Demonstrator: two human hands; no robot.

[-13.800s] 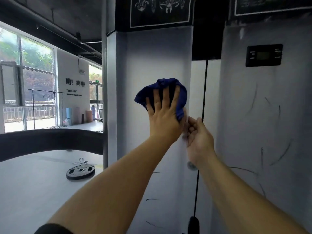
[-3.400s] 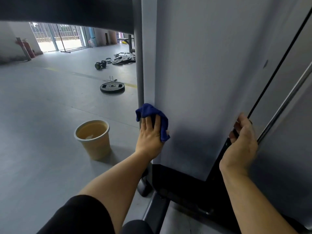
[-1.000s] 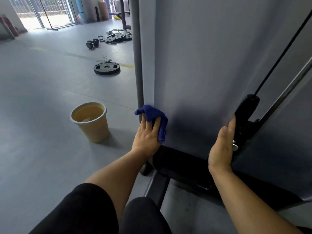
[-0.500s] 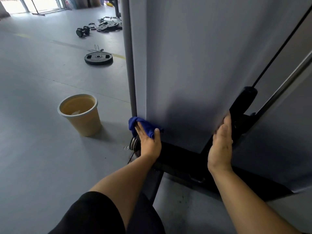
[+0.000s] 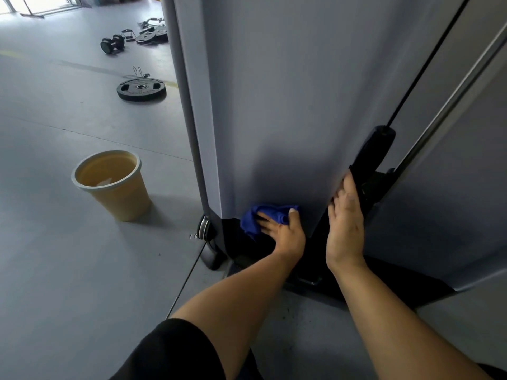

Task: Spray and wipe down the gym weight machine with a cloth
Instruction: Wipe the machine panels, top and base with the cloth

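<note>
Wiping step, at the foot of the grey panel (image 5: 288, 105). The left hand (image 5: 285, 233) presses the blue cloth (image 5: 260, 218) flat against the panel's bottom edge, just above the black base (image 5: 356, 286); its fingers lie nearly straight over the cloth, which bunches out beyond the fingertips, with the thumb hooked over its top edge. The right hand (image 5: 347, 223), fingers straight and holding nothing, braces on the panel's right edge beside the black cable handle (image 5: 373, 160). This face appears nearly finished; the next move likely calls for wiping the base or another face. Left of the panel stands a bucket (image 5: 112, 185); beyond it lies a weight plate (image 5: 141, 89).
</note>
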